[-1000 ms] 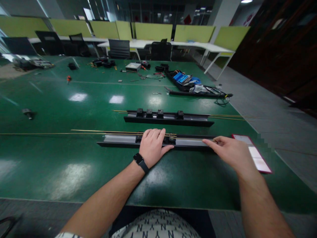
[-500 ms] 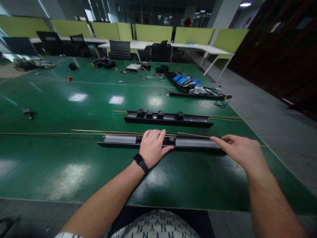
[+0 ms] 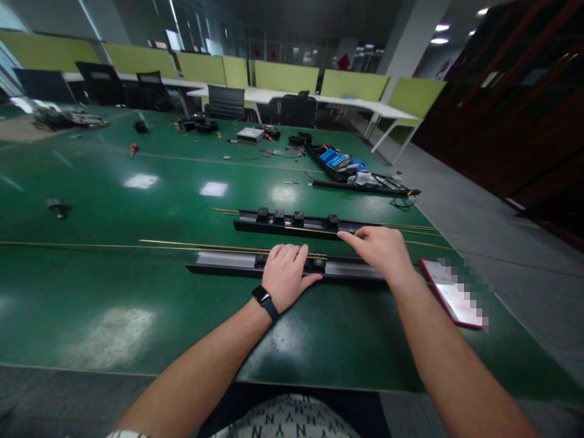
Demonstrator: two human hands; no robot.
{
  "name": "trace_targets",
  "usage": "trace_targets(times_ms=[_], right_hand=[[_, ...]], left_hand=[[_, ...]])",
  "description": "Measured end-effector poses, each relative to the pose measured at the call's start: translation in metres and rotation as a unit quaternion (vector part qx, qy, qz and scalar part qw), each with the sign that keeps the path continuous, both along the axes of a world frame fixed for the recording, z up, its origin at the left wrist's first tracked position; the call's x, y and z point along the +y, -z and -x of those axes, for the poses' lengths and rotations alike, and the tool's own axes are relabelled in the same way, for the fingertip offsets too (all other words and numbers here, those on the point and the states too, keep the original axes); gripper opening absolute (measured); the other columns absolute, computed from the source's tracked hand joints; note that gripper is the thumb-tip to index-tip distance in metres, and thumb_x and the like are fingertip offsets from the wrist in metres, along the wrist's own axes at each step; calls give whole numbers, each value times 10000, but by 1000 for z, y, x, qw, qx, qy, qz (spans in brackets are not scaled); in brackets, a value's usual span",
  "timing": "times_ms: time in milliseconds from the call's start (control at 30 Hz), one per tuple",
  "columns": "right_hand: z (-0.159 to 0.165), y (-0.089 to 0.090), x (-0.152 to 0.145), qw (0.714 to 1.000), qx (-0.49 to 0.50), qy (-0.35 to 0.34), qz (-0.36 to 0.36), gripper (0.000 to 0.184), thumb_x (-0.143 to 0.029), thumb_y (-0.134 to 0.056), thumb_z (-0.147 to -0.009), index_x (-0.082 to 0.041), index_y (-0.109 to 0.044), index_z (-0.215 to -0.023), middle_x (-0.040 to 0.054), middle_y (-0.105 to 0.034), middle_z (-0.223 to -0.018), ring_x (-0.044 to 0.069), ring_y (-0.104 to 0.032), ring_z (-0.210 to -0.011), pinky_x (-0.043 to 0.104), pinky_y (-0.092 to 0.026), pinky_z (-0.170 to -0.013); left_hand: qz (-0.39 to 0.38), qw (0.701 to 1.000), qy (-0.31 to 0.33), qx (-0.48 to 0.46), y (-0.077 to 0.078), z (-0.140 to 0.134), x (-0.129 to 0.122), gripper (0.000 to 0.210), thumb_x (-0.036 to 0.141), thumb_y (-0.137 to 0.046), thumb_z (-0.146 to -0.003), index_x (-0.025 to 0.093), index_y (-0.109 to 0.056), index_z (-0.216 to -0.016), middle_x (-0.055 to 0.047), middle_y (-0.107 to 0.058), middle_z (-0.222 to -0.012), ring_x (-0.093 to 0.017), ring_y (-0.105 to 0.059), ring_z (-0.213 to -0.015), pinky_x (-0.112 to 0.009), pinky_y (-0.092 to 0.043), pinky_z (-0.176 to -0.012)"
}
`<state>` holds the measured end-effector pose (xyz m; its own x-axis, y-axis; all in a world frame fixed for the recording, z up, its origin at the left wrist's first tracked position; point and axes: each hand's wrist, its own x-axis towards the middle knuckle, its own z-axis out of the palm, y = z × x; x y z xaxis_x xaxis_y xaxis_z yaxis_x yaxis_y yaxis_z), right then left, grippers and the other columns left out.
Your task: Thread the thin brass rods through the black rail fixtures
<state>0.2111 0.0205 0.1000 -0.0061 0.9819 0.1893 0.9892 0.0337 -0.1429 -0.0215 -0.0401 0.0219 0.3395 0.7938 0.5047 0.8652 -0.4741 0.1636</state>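
My left hand (image 3: 285, 278) lies across the near black rail (image 3: 223, 260), fingers over its back edge and thumb along the front, holding it. Part of a small black block (image 3: 319, 264) shows in the channel beside the fingers. Thin brass rods (image 3: 168, 243) run along the rail's back and out to the left. My right hand (image 3: 383, 248) pinches another brass rod (image 3: 310, 230) between thumb and forefinger. Its tip lies in front of the far black rail (image 3: 255, 227), and its other end trails right past the table edge. Several black blocks sit in the far rail.
A red-edged white folder or sheet (image 3: 449, 295), partly pixelated, lies at the right. Beyond the far rail are a black frame with blue items (image 3: 337, 159), a silver box (image 3: 250, 134) and scattered small parts. A grey metal fitting (image 3: 57, 207) stands at the left.
My right hand has moved left and away from me with the rod, so its tip reaches further left. The red-edged folder now shows. My left hand stays on the near rail.
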Motion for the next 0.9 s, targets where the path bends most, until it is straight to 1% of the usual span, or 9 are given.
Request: trace_targets(times_ms=[100, 267, 433, 567, 767, 900], right_hand=[[25, 3, 10, 999, 6, -31, 7, 641, -770, -498, -887, -221, -821, -811, 93, -794, -824, 267, -733, -829, 332, -485, -745], [58, 9, 25, 997, -14, -81, 7, 651, -748, -480, -920, -209, -827, -806, 110, -802, -875, 270, -738, -874, 323, -489, -768], [85, 12, 38, 993, -20, -106, 48, 671, -751, -464, -929, -210, -798, -717, 108, -787, -799, 266, -738, -839, 317, -489, -754], [103, 17, 47, 989, -35, -129, 66, 694, -767, -456, -923, -205, -795, -698, 118, -781, -778, 276, -741, -837, 319, -499, -743], [125, 23, 55, 983, -35, -155, 90, 701, -763, -434, -939, -200, -834, -811, 130, -795, -864, 279, -743, -904, 309, -513, -789], [133, 28, 59, 979, -57, -170, 96, 713, -757, -410, -952, -198, -828, -809, 143, -792, -880, 270, -738, -901, 309, -518, -815]], left_hand=[[-2, 1000, 1, -2, 0, 1, 0, 668, 629, -684, -875, 143, -571, -1318, -129, -682, -1176, -296, -607, -1130, -452, -400, -1035], [-1, 1000, -1, -9, 1, 2, 0, 661, 615, -699, -871, 143, -572, -1315, -132, -685, -1161, -296, -613, -1121, -453, -409, -1028], [1, 1000, -1, -14, 0, 2, 1, 644, 608, -708, -867, 140, -581, -1290, -128, -686, -1139, -299, -612, -1105, -457, -416, -1013], [-1, 1000, 0, -20, 1, 2, 1, 607, 603, -720, -859, 161, -596, -1257, -119, -685, -1126, -301, -611, -1099, -460, -416, -1010], [3, 1000, -3, -20, 2, 3, 0, 594, 602, -731, -848, 131, -615, -1191, -118, -676, -1079, -296, -606, -1087, -451, -414, -1017], [0, 1000, 0, -24, 1, 4, 1, 533, 584, -757, -832, 144, -627, -1102, -103, -674, -1043, -290, -609, -1064, -451, -420, -1013]])
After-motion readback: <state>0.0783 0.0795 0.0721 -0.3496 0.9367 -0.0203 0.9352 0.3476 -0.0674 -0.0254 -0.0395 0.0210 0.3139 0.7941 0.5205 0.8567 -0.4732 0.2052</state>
